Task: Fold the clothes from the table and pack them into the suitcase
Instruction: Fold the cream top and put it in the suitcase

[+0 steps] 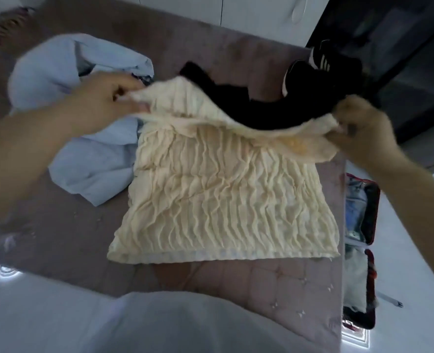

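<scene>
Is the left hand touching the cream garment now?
Touching. The head view shows the left hand pinching the lifted far edge of the cream garment.

A mauve quilted table (pixel 236 284) carries a cream crinkled garment (pixel 226 200) at its middle. A pale blue garment (pixel 88 159) lies left of it. A black garment (pixel 261 108) and black striped shoes (pixel 320 64) lie beyond.

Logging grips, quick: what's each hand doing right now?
Left hand: pinches the cream garment's far left corner.
Right hand: pinches its far right corner.
</scene>
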Tool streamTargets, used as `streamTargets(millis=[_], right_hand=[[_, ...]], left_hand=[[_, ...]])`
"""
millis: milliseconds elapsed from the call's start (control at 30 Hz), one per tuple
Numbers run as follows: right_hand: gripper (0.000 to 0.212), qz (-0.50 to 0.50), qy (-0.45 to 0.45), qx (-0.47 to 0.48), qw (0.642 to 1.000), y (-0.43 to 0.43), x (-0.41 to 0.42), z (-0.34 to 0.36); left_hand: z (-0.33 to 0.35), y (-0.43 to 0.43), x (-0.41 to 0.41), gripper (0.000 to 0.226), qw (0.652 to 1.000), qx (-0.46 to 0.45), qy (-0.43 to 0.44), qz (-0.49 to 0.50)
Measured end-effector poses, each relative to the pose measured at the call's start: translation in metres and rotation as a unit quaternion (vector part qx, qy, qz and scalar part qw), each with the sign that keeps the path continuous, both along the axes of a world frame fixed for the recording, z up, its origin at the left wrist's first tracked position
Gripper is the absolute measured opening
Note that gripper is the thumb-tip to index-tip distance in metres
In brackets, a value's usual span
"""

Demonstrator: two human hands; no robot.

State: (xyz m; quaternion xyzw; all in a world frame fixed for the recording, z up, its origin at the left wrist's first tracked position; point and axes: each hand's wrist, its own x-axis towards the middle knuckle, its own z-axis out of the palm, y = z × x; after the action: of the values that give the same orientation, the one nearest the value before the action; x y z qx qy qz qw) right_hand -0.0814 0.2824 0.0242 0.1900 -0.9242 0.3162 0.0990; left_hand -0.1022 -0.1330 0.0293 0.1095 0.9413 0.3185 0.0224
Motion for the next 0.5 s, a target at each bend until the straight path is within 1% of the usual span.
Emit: streamTargets(millis=[33,67,100,133,167,200,233,267,333,400,467,500], right_hand=[[0.007,0.024,-0.001,0.042,0.999,0.009,0.024,-0.025],[0.005,0.055,0.014,0.104,0.993,0.014,0.051,-0.048],[0.004,0.084,0.021,0.144,0.986,0.021,0.072,-0.074],[0.009,0.099,0.004,0.177,0.979,0.026,0.088,-0.093],[0.016,0.105,-0.013,0.196,0.975,0.030,0.101,-0.112],[0.021,0.103,-0.055,0.209,0.971,0.031,0.115,-0.124],[0.022,0.093,-0.075,0.212,0.970,0.032,0.129,-0.133],[0.020,0.068,-0.091,0.203,0.973,0.029,0.140,-0.134],[0.028,-0.011,-0.126,0.146,0.981,0.023,0.153,-0.127],[0.048,-0.090,-0.160,0.077,0.980,0.013,0.156,-0.118],[0.071,-0.127,-0.187,0.031,0.974,-0.001,0.152,-0.109],[0.079,-0.140,-0.189,0.015,0.972,-0.009,0.148,-0.105]], left_hand=[[-0.014,-0.001,0.022,0.022,0.999,-0.005,-0.034,-0.016],[-0.039,-0.007,0.053,0.022,0.995,-0.018,-0.065,-0.069],[-0.065,-0.011,0.084,0.023,0.990,-0.035,-0.069,-0.115],[-0.085,-0.016,0.110,0.025,0.984,-0.050,-0.064,-0.161],[-0.106,-0.021,0.128,0.024,0.978,-0.060,-0.058,-0.190],[-0.116,-0.022,0.141,0.022,0.973,-0.083,-0.076,-0.202],[-0.125,-0.021,0.157,0.021,0.972,-0.097,-0.089,-0.195],[-0.132,-0.020,0.171,0.022,0.975,-0.108,-0.080,-0.174],[-0.136,-0.012,0.189,0.026,0.982,-0.129,-0.039,-0.130],[-0.127,0.003,0.190,0.029,0.987,-0.138,-0.021,-0.081],[-0.120,0.022,0.183,0.047,0.988,-0.148,-0.010,-0.036],[-0.121,0.032,0.177,0.055,0.988,-0.155,-0.009,-0.025]])
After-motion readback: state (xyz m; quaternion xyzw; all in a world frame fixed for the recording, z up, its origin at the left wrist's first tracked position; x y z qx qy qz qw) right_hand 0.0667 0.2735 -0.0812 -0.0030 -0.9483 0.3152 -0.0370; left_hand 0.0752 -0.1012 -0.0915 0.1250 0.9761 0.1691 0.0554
